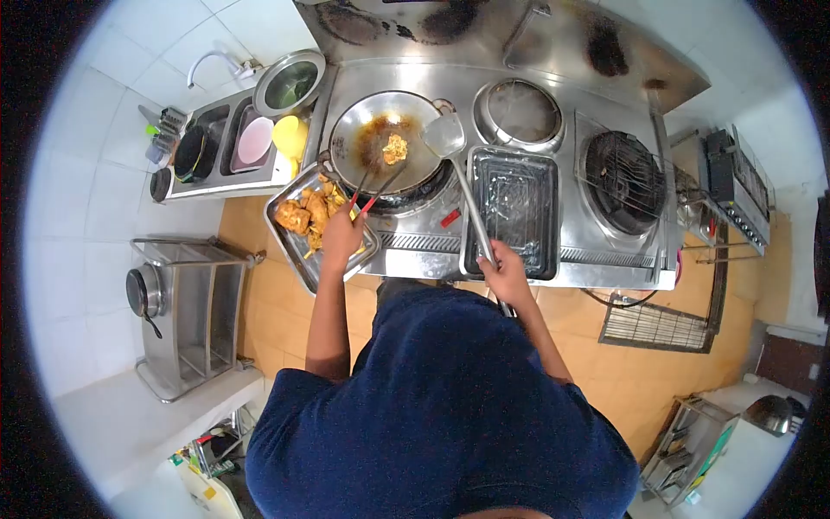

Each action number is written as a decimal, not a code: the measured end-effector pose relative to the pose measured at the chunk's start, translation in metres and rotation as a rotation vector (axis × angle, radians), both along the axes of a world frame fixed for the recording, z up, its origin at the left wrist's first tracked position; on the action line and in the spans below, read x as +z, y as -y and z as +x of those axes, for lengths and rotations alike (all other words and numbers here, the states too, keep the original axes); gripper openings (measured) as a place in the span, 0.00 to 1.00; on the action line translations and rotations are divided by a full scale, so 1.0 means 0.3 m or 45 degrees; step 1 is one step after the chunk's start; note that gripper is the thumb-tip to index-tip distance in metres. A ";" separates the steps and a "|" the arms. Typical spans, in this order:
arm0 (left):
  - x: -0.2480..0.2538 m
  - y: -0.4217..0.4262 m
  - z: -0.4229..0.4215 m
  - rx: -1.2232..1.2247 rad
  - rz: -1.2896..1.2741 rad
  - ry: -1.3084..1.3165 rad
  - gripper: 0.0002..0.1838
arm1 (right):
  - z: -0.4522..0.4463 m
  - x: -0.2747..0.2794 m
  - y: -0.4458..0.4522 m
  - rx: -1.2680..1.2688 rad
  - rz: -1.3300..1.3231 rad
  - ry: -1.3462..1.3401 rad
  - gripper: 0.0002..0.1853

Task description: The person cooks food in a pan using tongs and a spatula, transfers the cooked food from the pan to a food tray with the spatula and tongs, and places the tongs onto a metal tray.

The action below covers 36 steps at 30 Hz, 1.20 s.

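My left hand (pixel 341 235) is closed around a pair of chopsticks (pixel 380 189), red at the grip and dark towards the tips. Their tips spread over the near rim of a wok (pixel 350 130), which has brown residue and one golden piece of food (pixel 395 150) in it. Below that hand, a metal tray (pixel 290 251) carries several browned pieces that look like fried chicken (pixel 309 210). My right hand (pixel 506 277) grips the long handle of a wok ladle (pixel 444 136). The ladle's bowl is at the wok's right rim; whether it touches is unclear.
A dark rectangular tray (pixel 516 208) with wet-looking residue lies right of the ladle handle. Behind it sits a round lidded pot (pixel 519 112), and farther right a burner with a wire grate (pixel 624 182). At left, a sink (pixel 233 156) holds a pink bowl (pixel 256 140) near a yellow container (pixel 290 136).
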<state>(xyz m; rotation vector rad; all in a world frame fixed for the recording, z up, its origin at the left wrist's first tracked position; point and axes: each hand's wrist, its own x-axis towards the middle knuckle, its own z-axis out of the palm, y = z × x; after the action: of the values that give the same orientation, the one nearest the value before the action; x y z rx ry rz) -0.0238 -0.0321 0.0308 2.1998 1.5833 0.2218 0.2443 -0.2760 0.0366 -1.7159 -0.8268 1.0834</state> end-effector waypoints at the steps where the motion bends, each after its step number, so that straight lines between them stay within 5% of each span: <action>1: -0.002 0.007 0.000 0.010 -0.004 0.010 0.23 | -0.002 0.001 0.000 0.005 0.017 0.010 0.15; 12: 0.028 0.013 0.053 0.134 0.094 0.033 0.23 | -0.012 -0.030 -0.027 0.083 -0.080 0.063 0.16; 26: -0.012 0.022 0.036 -0.018 -0.155 0.024 0.29 | -0.056 -0.038 -0.033 0.058 -0.020 0.249 0.16; 36: 0.123 0.023 0.009 -0.056 -0.291 0.011 0.29 | -0.091 -0.018 -0.122 0.004 -0.004 0.189 0.13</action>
<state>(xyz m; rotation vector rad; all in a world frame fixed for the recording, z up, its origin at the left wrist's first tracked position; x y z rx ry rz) -0.0212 -0.0391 0.0675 2.0519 1.4746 0.0346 0.2170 -0.2393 0.0312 -1.8144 -0.9204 0.9680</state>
